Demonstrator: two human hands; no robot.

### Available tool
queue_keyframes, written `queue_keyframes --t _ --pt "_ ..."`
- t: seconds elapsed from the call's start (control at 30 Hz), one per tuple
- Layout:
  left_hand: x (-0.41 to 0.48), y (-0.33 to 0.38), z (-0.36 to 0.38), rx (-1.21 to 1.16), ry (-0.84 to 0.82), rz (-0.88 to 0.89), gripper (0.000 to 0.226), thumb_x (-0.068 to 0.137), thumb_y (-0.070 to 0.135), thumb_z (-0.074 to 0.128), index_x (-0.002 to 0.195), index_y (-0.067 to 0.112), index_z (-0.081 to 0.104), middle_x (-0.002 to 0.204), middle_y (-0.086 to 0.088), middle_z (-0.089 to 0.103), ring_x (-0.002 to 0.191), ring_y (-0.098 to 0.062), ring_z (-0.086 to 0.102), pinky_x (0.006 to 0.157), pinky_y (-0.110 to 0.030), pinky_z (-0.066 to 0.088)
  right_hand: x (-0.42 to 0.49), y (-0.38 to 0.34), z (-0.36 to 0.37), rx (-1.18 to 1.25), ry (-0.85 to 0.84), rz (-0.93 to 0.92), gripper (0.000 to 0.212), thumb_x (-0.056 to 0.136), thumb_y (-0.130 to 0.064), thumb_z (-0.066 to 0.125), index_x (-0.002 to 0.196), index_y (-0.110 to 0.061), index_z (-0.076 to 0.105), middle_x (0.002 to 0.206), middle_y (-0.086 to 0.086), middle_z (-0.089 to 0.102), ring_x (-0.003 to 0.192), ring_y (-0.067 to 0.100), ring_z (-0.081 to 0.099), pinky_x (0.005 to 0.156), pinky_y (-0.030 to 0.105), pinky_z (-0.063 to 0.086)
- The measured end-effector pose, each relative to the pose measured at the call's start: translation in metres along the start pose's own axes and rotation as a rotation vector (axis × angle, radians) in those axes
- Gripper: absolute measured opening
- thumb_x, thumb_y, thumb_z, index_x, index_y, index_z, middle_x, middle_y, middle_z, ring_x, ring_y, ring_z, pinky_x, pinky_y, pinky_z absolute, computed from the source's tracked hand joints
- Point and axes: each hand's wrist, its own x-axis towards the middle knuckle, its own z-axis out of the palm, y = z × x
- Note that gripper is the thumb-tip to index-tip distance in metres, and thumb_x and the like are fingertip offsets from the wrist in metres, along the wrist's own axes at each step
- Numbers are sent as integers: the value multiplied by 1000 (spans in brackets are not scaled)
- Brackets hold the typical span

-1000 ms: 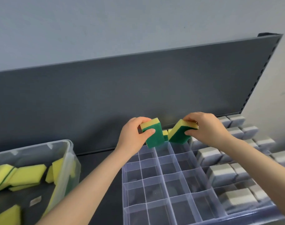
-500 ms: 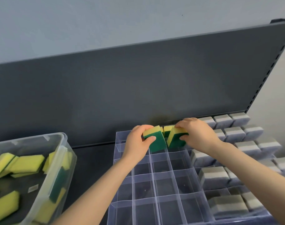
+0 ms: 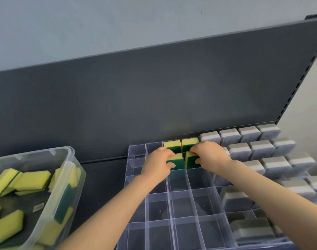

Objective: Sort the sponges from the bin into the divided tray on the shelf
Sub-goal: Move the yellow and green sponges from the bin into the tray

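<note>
Bottom of frame: both bare forearms reach up-frame over the clear divided tray [image 3: 183, 221], which sits on the dark shelf [image 3: 103, 170] at bottom centre. Lower left: clear plastic bin [image 3: 68, 177], just beside the tray's left wall. It holds loose sponges [image 3: 30, 180], yellow foam with a green scrub layer, piled at mixed angles, a few leaning on the bin's right wall. Right side: grey sponges [image 3: 262, 147] stand in rows of cells, butted against the tray's right edge. Mid-frame: left hand [image 3: 158, 164] grips the left-held sponge [image 3: 176, 159], fingers curled over its yellow top, thumb on the green face. Right hand [image 3: 211, 156] grips the right-held sponge [image 3: 191, 160] the same way. Both sponges stand on edge, yellow up, side by side in adjacent cells of the second row from the back. Can't tell if they're fully seated. Directly behind them: two back-row sponges [image 3: 172, 145], upright, yellow up, in the neighbouring cells of the last row. Beyond: dark grey back panel [image 3: 154, 96] with a slotted upright at the right edge, and a pale wall [image 3: 100, 24] across the top of the frame.
</note>
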Motion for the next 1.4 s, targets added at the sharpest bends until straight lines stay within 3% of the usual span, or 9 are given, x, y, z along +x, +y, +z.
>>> queue_keyframes --t 0.33,0.47,0.6,0.73,0.87,1.1,1.17,1.4 --pt "5 4 -4 147 -4 34 40 91 27 60 131 22 54 132 4 53 113 -18 55 86 -29 47 -3 -4 -2 -1 31 20 28 85 -18 56 113 -21 58 111 3 61 99 24 57 74 35 53" --pt "-1 0 -20 199 52 111 52 88 39 61 136 26 46 133 6 51 114 -15 53 77 -29 47 -11 -13 -12 2 138 37 32 87 -24 55 119 -21 54 116 2 58 106 23 53 75 38 54" --pt "-16 -19 -50 221 96 136 44 89 43 58 130 30 51 125 9 54 105 -11 55 72 -26 46 -14 -36 -27 88 230 17 38 88 -26 56 125 -24 54 119 1 61 107 23 55 77 36 53" --pt "-37 -51 -88 252 92 65 36 89 41 57 124 33 56 117 14 57 99 -8 58 76 -30 50 -9 -72 -39 170 240 -16 41 87 -27 56 128 -24 54 122 -2 62 108 21 58 86 31 49" --pt "-63 -88 -125 312 111 -33 30 87 42 57 116 35 59 106 15 58 93 -10 59 73 -30 50 3 -120 -46 171 227 -58 31 85 -30 58 114 -21 61 111 0 64 99 22 59 81 31 49" --pt "-110 -159 -183 389 134 -214 30 88 45 55 116 36 57 111 14 57 104 -13 57 70 -28 41 27 -207 -51 227 199 -161 45 84 -36 60 128 -27 53 127 -9 58 113 14 55 90 26 44" --pt "-125 -180 -201 394 147 -250 25 87 44 54 109 35 59 107 13 58 102 -14 58 71 -29 44 33 -231 -50 253 188 -190 48 83 -38 62 130 -29 52 127 -12 58 113 11 55 88 24 43" --pt "-173 -247 -245 381 170 -359 36 86 46 58 120 35 57 117 14 59 103 -10 57 76 -28 47 49 -308 -45 284 182 -282 44 83 -35 62 126 -30 54 123 -12 59 110 10 57 88 23 45"
